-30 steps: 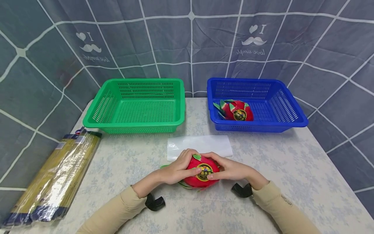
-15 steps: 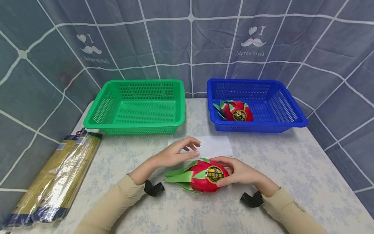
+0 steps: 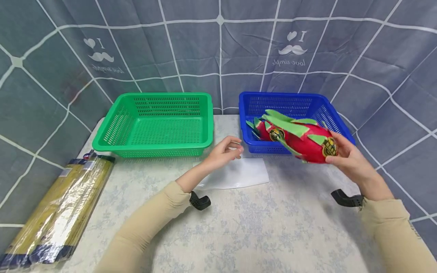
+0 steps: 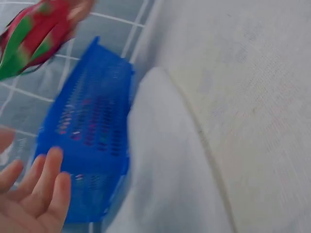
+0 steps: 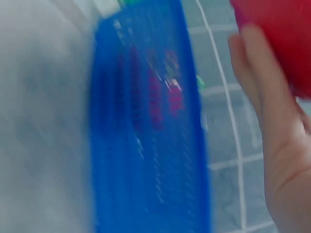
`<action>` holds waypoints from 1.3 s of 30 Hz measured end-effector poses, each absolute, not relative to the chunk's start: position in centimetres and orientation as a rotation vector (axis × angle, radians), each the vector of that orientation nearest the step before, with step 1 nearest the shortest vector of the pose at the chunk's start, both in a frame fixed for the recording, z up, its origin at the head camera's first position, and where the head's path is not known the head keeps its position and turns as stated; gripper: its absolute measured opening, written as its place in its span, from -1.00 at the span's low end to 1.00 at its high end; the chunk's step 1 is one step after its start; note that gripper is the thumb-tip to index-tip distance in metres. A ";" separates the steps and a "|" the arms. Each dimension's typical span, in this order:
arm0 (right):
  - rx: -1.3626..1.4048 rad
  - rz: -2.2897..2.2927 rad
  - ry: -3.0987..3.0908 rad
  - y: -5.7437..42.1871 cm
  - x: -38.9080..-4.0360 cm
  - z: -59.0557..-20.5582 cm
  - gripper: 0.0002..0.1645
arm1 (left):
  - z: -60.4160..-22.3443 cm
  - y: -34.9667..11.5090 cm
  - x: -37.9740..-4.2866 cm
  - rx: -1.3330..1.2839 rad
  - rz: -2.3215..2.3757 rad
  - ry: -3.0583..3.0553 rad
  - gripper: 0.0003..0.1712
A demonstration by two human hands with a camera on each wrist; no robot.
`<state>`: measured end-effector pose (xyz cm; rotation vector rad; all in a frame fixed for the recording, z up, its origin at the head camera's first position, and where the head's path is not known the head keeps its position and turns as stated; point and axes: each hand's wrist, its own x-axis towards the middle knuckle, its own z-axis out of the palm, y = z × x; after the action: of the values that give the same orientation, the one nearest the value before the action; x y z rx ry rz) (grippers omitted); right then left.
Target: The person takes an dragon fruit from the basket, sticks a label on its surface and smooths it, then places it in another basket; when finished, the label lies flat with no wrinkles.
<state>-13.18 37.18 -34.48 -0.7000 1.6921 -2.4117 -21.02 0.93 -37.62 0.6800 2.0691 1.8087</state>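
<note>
I see my right hand gripping a red dragon fruit with green scales, its fingers curled round the rounded end that carries the round sticker. The fruit is lifted off the surface and held tilted above the front rim of the blue basket, which stands at the far right edge. A second dragon fruit lies inside that basket, just behind the held one. My left hand hangs over a white plastic sheet near the middle of the surface, fingers relaxed and holding nothing. The green basket sits at the far left edge. A clear-wrapped yellow packet lies along the left edge.
</note>
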 end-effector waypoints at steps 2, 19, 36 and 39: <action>-0.532 -2.455 1.825 37.8 -14.1 -33.3 -0.20 | -38.1 2.0 -21.4 0.617 1.826 2.156 -0.62; 0.227 -1.297 2.891 39.2 -22.7 -33.9 0.11 | -40.3 5.2 -23.6 0.387 2.248 2.021 -0.75; 0.107 -0.998 2.891 39.3 -24.3 -34.9 0.19 | -40.4 5.2 -23.4 0.403 2.242 2.057 -0.73; 0.106 -1.023 2.823 39.3 -24.2 -34.6 0.22 | -40.4 5.1 -23.4 0.410 2.238 2.058 -0.74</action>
<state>-24.19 39.26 -34.63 0.1062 2.8227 -1.0233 -23.41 5.14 -40.40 0.4100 2.0583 2.2384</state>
